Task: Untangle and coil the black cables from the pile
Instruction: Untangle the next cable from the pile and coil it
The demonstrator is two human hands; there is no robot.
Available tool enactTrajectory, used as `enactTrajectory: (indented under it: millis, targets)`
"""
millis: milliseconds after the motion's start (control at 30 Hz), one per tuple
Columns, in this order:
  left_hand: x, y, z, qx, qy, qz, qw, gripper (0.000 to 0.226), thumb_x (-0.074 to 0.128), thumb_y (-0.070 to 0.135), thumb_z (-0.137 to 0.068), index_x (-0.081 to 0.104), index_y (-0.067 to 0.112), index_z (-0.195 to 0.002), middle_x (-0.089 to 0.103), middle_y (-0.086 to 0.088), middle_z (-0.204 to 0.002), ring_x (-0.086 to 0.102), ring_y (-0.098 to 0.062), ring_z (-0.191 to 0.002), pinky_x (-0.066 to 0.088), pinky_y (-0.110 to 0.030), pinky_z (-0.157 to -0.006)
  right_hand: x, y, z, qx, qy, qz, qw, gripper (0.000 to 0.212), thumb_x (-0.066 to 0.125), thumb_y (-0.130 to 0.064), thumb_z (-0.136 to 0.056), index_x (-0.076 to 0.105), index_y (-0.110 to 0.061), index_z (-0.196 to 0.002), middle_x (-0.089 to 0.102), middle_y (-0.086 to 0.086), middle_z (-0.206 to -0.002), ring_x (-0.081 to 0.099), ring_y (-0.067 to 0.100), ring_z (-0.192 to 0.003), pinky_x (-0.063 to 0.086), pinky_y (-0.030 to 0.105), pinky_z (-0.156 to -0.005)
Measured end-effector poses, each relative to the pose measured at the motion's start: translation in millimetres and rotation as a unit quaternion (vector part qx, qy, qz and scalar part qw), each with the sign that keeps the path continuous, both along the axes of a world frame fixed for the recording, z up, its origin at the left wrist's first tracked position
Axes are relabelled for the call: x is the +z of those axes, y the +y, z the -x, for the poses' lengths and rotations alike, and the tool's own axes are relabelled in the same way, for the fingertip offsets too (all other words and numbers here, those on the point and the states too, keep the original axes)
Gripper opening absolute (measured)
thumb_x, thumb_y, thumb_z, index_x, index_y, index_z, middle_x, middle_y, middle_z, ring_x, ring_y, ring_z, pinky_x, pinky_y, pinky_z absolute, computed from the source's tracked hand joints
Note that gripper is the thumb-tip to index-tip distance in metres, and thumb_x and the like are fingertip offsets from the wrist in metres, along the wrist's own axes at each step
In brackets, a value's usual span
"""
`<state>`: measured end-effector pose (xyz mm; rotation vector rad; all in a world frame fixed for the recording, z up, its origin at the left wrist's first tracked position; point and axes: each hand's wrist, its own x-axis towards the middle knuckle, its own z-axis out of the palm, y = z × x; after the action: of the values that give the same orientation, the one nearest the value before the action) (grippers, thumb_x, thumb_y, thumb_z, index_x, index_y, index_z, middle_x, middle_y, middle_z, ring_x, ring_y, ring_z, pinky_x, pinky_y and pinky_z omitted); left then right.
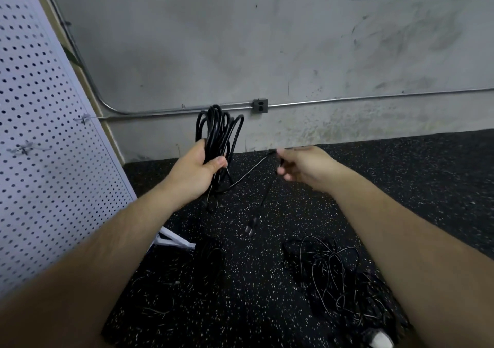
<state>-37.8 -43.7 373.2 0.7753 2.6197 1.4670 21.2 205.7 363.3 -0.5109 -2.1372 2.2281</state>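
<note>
My left hand [201, 170] grips a coil of black cable [217, 128] held upright in the air, its loops rising above my fist and hanging below it. From the coil a loose length of the same cable runs right to my right hand [299, 164], which pinches it. The free end hangs down from that hand and ends in a plug [251, 227] above the floor. A tangled pile of black cables [334, 275] lies on the floor at the lower right, partly hidden by my right forearm.
The floor is black speckled rubber [401, 187]. A white pegboard panel [40, 134] leans at the left with a white foot [173, 238]. More dark cable [208, 256] lies beside that foot. A grey wall carries a metal conduit and an outlet box [260, 105].
</note>
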Motion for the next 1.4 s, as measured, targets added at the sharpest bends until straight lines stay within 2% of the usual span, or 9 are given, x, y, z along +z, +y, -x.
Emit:
enactTrajectory:
  millis: [233,400,600,800,900,967,1067,1133,1400]
  targets:
    - [-9.3,30.4,-16.5,-0.037,-0.053,-0.088,0.994,0.018,0.057,0.017,-0.103,0.056,0.032,-0.112,0.066,0.016,-0.098,0.062,-0.009,-0.095,0.046,-0.019,-0.076,41.0,-43.8,0.3,-0.016,0.125,0.138,0.982,0.015,0.064,-0.006,-0.097,0.057,0.001,-0.109,0.065,0.013,-0.090,0.072,0.017,-0.070,0.061,0.024,-0.062]
    - [-12.1,40.0,-22.2,-0.067,-0.040,-0.113,0.990,0.047,0.078,0.045,-0.082,0.060,0.030,-0.123,0.072,0.013,-0.108,0.067,-0.004,-0.103,0.049,-0.028,-0.091,51.8,-57.3,-3.4,-0.010,0.157,0.133,0.979,0.009,0.063,-0.005,-0.098,0.056,-0.001,-0.102,0.063,0.008,-0.073,0.068,0.014,-0.062,0.059,0.023,-0.059]
    - [-13.8,46.4,-23.0,-0.015,0.030,-0.102,0.994,0.021,0.070,0.021,-0.094,0.063,0.031,-0.110,0.070,0.016,-0.093,0.065,0.000,-0.089,0.044,-0.012,-0.073,59.1,-63.6,-8.9,0.012,0.198,0.109,0.974,0.010,0.064,-0.008,-0.099,0.058,0.000,-0.096,0.066,0.013,-0.077,0.072,0.019,-0.068,0.059,0.024,-0.058]
    - [-5.3,41.0,-17.9,-0.089,-0.128,-0.276,0.948,0.011,0.060,0.015,-0.100,0.056,0.017,-0.090,0.049,0.003,-0.068,0.047,-0.012,-0.061,0.043,-0.034,-0.065,40.9,-44.0,-12.6,-0.138,0.237,-0.254,0.928,0.044,0.082,-0.046,-0.081,0.059,-0.017,-0.106,0.061,-0.004,-0.090,0.058,0.009,-0.077,0.050,0.025,-0.068]
    - [5.4,38.8,-19.7,-0.122,-0.206,-0.357,0.903,0.013,0.058,0.009,-0.098,0.054,0.014,-0.087,0.042,0.000,-0.071,0.039,-0.012,-0.059,0.039,-0.033,-0.063,29.0,-40.2,-12.8,-0.156,0.156,-0.247,0.944,0.101,0.086,-0.070,-0.058,0.043,-0.021,-0.136,0.052,-0.001,-0.128,0.052,0.014,-0.116,0.047,0.031,-0.097]
    - [10.5,35.5,-20.5,-0.175,-0.273,-0.400,0.857,0.013,0.063,0.010,-0.091,0.052,0.013,-0.084,0.042,0.000,-0.071,0.037,-0.012,-0.058,0.040,-0.031,-0.062,26.0,-41.5,-10.2,-0.046,0.067,-0.100,0.992,0.121,0.084,-0.074,-0.054,0.036,-0.019,-0.151,0.050,0.007,-0.146,0.053,0.022,-0.129,0.043,0.041,-0.110]
    - [11.1,32.6,-23.2,-0.244,-0.343,-0.403,0.812,0.018,0.066,0.013,-0.082,0.049,0.011,-0.087,0.042,0.001,-0.071,0.038,-0.012,-0.057,0.045,-0.028,-0.061,31.1,-46.3,-18.0,0.112,0.027,0.079,0.990,0.032,0.067,-0.043,-0.090,0.081,-0.016,-0.098,0.075,0.008,-0.099,0.073,0.022,-0.086,0.059,0.031,-0.082]
    - [10.2,32.4,-23.8,-0.257,-0.350,-0.396,0.809,0.009,0.065,0.014,-0.084,0.057,0.010,-0.085,0.040,0.001,-0.071,0.037,-0.011,-0.057,0.045,-0.028,-0.060,29.3,-49.9,-18.7,0.124,0.038,0.144,0.981,0.026,0.061,-0.026,-0.091,0.080,-0.014,-0.079,0.073,0.009,-0.085,0.071,0.025,-0.074,0.059,0.032,-0.073]
    - [2.0,24.6,-16.2,-0.271,-0.374,-0.365,0.808,0.021,0.074,0.013,-0.079,0.054,0.009,-0.086,0.039,0.002,-0.069,0.036,-0.011,-0.054,0.043,-0.028,-0.059,21.6,-57.2,-11.5,0.109,0.010,0.141,0.984,0.022,0.053,-0.009,-0.084,0.064,-0.004,-0.103,0.065,0.012,-0.087,0.071,0.030,-0.073,0.060,0.033,-0.067]
